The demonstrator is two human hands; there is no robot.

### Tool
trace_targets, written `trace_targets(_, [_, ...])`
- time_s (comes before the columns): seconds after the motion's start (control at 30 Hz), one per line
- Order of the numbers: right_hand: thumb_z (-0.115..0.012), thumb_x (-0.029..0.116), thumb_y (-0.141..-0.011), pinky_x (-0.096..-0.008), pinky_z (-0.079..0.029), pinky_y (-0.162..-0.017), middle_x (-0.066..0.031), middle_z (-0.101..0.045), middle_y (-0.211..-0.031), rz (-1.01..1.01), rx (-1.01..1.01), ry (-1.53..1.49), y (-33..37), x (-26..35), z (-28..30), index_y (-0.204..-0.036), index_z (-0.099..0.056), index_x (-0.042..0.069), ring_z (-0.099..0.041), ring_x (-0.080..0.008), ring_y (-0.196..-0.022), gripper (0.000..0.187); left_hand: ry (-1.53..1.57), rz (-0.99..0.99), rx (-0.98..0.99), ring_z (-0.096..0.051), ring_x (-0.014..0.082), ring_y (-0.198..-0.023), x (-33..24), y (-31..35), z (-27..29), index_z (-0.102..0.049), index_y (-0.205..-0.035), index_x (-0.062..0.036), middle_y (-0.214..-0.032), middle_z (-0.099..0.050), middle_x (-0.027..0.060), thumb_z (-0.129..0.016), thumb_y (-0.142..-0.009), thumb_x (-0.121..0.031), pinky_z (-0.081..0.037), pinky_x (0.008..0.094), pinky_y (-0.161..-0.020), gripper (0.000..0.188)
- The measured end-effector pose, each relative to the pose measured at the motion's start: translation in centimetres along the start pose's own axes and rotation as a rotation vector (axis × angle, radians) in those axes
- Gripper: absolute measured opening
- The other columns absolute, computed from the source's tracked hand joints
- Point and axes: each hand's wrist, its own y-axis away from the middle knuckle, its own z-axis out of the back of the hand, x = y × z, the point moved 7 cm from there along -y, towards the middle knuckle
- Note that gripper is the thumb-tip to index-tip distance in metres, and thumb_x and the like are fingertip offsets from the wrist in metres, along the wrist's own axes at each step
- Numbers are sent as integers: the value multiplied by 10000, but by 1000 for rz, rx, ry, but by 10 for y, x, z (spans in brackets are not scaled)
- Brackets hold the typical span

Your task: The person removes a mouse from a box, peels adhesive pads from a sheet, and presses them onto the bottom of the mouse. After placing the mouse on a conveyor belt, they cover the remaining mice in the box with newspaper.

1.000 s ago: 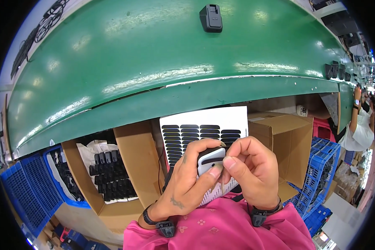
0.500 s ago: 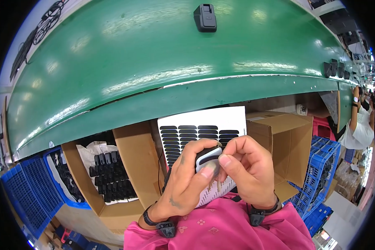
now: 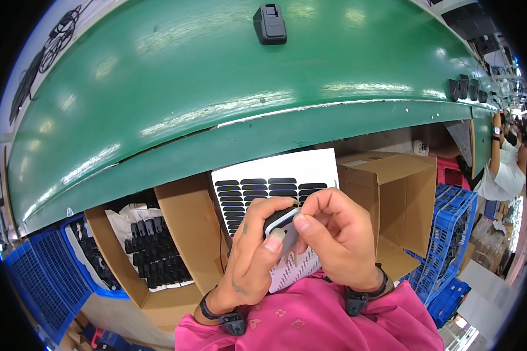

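Observation:
My left hand [image 3: 249,251] grips a small black plastic housing with a pale grey rim [image 3: 282,221], tilted up above my lap. The thumb lies on its near face and the fingers wrap behind. At the housing's right end, my right hand [image 3: 348,243] is closed in a pinch, thumb against the edge; whatever its fingertips hold is hidden. Under both hands lies a white sheet [image 3: 275,163] bearing rows of black rounded labels [image 3: 282,181]; my hands cover part of it.
A green workbench [image 3: 175,82] spans the front, with a black dock-like device [image 3: 270,25] on it. An open carton [image 3: 187,202] at left holds several black parts [image 3: 152,251]; another open carton [image 3: 392,193] stands right. Blue crates [image 3: 442,234] flank both sides. A person [image 3: 503,169] is far right.
The view has shifted slightly, so the bench and sheet sit a little differently in the picture. Both hands keep nearly the same hold on the housing, with the right fingertips still at its edge.

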Motion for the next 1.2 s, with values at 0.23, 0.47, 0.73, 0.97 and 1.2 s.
trace_targets(0.23, [-578, 26, -926, -213, -470, -530, -26, -571, -763, 70, -144, 114, -12, -6, 15, -960, -522, -21, -549, -64, -599, 81, 99, 54, -63, -546, 222, -953, 16, -2, -3, -438, -1272, 26, -1088, -529, 168, -396, -912, -326, -419, 327, -868, 505])
trace_targets(0.47, [-583, 152, -946, -215, -422, -498, -28, -576, -672, 33, -16, 282, 7, -13, 18, -866, -569, -35, -520, -53, -560, 204, 435, 117, -117, -551, 145, -860, 13, -2, -8, -405, -1258, -30, -1076, -549, 153, -418, -946, -464, -449, 226, -642, 535])
trace_targets(0.73, [-630, 156, -912, -205, -392, -505, -20, -581, -653, 91, 110, 315, 16, -14, 5, -828, -563, -41, -494, -29, -579, 225, 588, 69, 45, -532, 229, -1090, 11, 9, -13, -303, -1351, 3, -1209, -494, 181, -373, -962, -388, -426, 361, -959, 556])
trace_targets(0.97, [-625, 135, -911, -201, -393, -508, -17, -580, -645, 91, 112, 294, 21, -15, 7, -814, -556, -47, -495, -29, -584, 218, 544, 87, -80, -593, 228, -968, 6, 10, -16, -374, -1294, -35, -1115, -561, 210, -454, -904, -485, -506, 319, -787, 601])
trace_targets(1.2, [-622, 137, -911, -202, -391, -504, -17, -579, -649, 94, 119, 271, 24, -15, 6, -819, -551, -51, -489, -27, -580, 221, 564, 73, -46, -582, 247, -1007, 6, 14, -16, -383, -1287, -20, -1117, -560, 212, -525, -884, -386, -488, 366, -873, 563])
